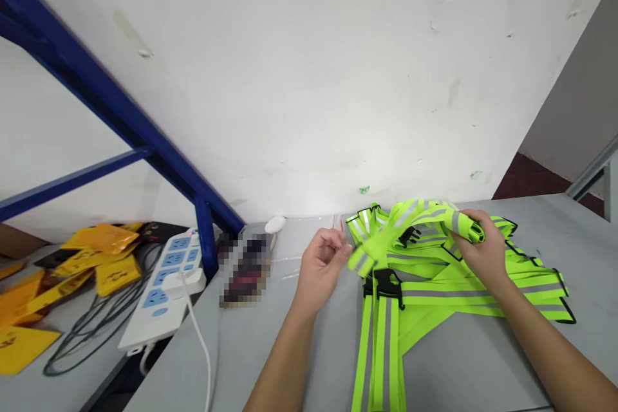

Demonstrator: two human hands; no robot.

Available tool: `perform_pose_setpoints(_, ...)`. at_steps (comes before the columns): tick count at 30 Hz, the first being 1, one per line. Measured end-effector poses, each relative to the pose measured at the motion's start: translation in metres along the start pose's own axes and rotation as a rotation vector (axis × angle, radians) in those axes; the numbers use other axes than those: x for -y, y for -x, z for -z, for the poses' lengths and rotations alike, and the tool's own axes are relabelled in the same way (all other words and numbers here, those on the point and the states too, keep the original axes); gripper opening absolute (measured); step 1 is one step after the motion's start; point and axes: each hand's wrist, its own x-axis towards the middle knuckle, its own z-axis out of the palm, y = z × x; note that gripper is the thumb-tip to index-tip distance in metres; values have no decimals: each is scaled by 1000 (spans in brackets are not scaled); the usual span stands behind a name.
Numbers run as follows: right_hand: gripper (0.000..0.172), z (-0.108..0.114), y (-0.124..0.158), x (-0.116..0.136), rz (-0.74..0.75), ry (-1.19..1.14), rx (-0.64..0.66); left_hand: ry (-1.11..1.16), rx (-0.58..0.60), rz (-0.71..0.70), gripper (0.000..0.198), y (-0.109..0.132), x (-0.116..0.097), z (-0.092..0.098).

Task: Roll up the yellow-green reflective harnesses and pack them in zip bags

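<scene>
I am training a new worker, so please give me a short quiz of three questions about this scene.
1. True or false: the right hand holds a folded end of a neon-yellow reflective strap.
2. What lies left of the grey table? A) white power strip B) red toolbox C) glass bottle
3. Fill in: the buckles on the straps are ____ in colour.

Key:
1. True.
2. A, the white power strip.
3. Black.

The left hand pinches the other strap end.

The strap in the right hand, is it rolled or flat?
Rolled: the strap end is a tight coil in the right hand.
</scene>
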Motion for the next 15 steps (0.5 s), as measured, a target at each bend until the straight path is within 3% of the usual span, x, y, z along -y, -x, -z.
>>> perform_pose_setpoints(3, 27, 3, -2, 5, -110, -36, -66, -396, 209, 61, 23, 4, 6, -4)
perform_pose_setpoints(7, 31, 4, -1, 14, -193, -104, -86, -629, 381, 52, 37, 14, 19, -22)
perform_pose_setpoints(12, 33, -1, 8, 27, -275, -210, -37, -723, 433, -62, 46, 27, 27, -53)
perform_pose_setpoints(15, 34, -5, 13, 32, -297, -267, -19, -835, 395, -115, 32, 31, 32, -67)
